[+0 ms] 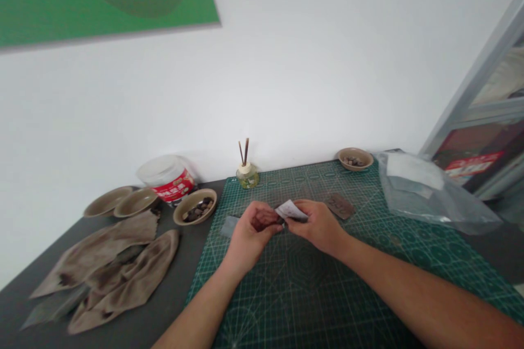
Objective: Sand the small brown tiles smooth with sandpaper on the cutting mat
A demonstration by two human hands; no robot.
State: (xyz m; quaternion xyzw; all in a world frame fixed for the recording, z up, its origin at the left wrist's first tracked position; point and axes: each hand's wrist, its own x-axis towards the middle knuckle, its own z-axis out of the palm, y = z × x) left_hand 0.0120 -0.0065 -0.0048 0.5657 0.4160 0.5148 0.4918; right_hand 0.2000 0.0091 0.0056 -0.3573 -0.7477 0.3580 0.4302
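Above the middle of the green cutting mat (262,283), my two hands meet. My right hand (317,223) is closed on a folded piece of white paper (290,209) with faint marks on it. Beside it, my left hand (254,229) has its fingers curled and its thumb pressed in; whatever it pinches is too small and hidden to name. A worn brown rectangular piece (340,206) with dark marks lies flat on the mat right of my right hand. Just left of my left hand is a grey flat piece (229,226), partly covered by it.
At the left stand a bowl of dark stones (195,207), two more bowls (107,200) and a white tub (166,177). Brown cloths (123,272) lie in front. A reed diffuser (248,174), another stone bowl (355,159) and a clear plastic bag (429,196) stand towards the back.
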